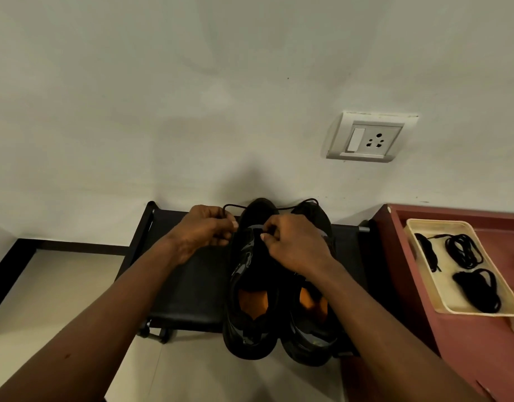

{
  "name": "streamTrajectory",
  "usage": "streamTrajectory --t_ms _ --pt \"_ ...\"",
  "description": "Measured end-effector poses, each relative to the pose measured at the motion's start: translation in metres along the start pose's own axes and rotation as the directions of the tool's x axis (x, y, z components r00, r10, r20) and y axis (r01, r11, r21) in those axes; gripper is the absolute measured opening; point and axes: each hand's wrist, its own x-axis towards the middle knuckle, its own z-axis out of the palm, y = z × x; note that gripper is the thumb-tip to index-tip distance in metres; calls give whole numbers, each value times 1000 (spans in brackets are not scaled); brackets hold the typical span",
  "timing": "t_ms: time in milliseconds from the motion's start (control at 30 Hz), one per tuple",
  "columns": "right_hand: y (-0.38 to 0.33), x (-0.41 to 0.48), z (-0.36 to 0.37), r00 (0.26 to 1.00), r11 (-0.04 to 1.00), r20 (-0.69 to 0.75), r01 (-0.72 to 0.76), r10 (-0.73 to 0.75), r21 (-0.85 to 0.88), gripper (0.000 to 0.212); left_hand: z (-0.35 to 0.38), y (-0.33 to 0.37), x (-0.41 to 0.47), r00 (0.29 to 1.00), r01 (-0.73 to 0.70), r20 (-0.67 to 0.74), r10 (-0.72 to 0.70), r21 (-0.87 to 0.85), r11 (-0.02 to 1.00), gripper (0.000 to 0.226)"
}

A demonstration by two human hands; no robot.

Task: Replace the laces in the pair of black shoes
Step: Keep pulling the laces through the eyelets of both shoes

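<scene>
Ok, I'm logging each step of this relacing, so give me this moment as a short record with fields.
hands: left hand and right hand both pinch the black lace over one shoe
shoes: black shoes side by side on black bench
tray: cream tray on red-brown table, holding spare laces

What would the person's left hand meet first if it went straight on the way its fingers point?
Probably the black shoe being laced, beside the left hand; the right hand lies just beyond, though depth is unclear.
</scene>
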Motion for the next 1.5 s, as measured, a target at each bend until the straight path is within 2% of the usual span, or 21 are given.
streamTrajectory --t_ms 233,433,667,833,900,1000,1100,1167,1300,1500 --pt "-8 -2 8 998 995 -49 36 -40 -96 26 10 -5 4 988 -135 -40 151 263 955 8" --pt "-10 0 17 995 993 -95 12 -23 -120 24 14 -8 3 949 -235 -32 315 595 769 14" --pt "-16 4 19 993 999 -114 -45 44 -12 23 24 2 -4 903 -287 -23 429 710 643 14" --pt "-16 4 20 991 996 -107 -84 83 3 21 30 3 -3 903 -292 8 430 746 598 12" --pt "-16 4 21 991 997 -106 -79 80 14 22 31 4 -1 913 -278 -3 408 728 627 13" --pt "-14 4 24 989 995 -118 -80 86 52 23 26 2 5 938 -222 -65 340 641 735 9" --pt "-14 4 26 989 992 -111 -94 103 79 22 24 -4 8 972 -142 -107 210 445 884 6" --pt "-14 5 27 989 991 -103 -101 109 82 20 24 -8 8 987 -83 -105 121 307 948 6" --pt "-16 7 29 986 989 -104 -125 133 82 15 22 -9 11 995 -45 -73 60 202 978 4" --pt "-20 10 33 983 989 -110 -140 144 44 6 21 -10 12 995 -19 -89 37 192 981 8"
